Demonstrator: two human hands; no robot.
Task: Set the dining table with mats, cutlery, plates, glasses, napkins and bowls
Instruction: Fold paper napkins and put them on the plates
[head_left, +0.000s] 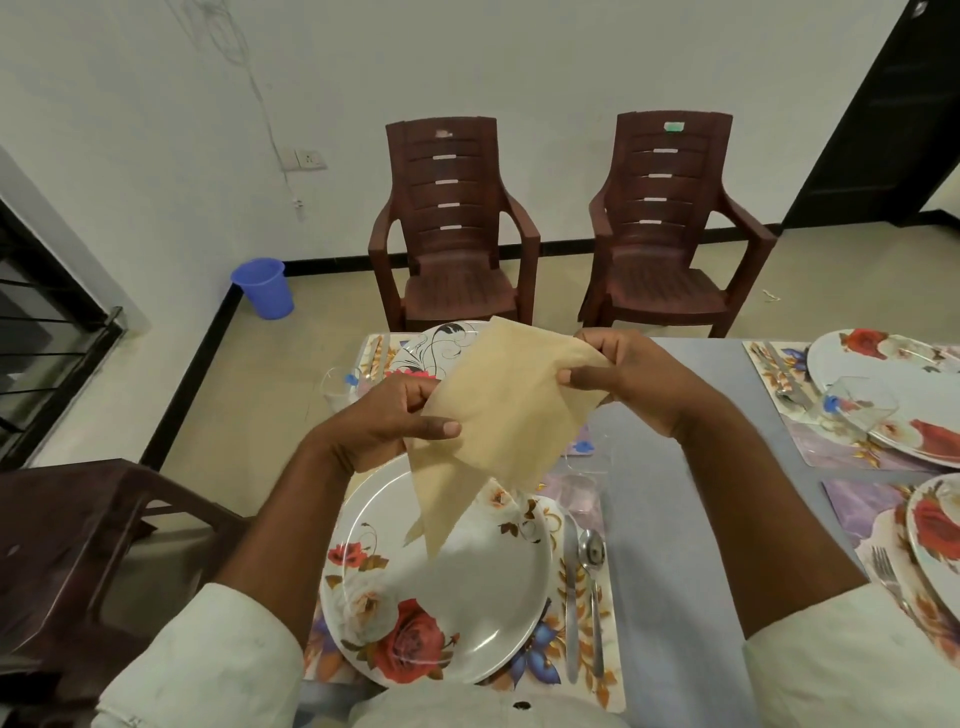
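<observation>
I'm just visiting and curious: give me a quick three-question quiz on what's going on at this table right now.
1. True or false: the beige napkin lies flat on the nearest plate.
2. Which cutlery lies on the mat right of that plate? A) knife and spoon B) two forks C) chopsticks
3. Fill in: against the far wall stand two brown plastic ____.

Key
1. False: the left hand and right hand both pinch it, holding it up above the plate.
2. A
3. chairs
</observation>
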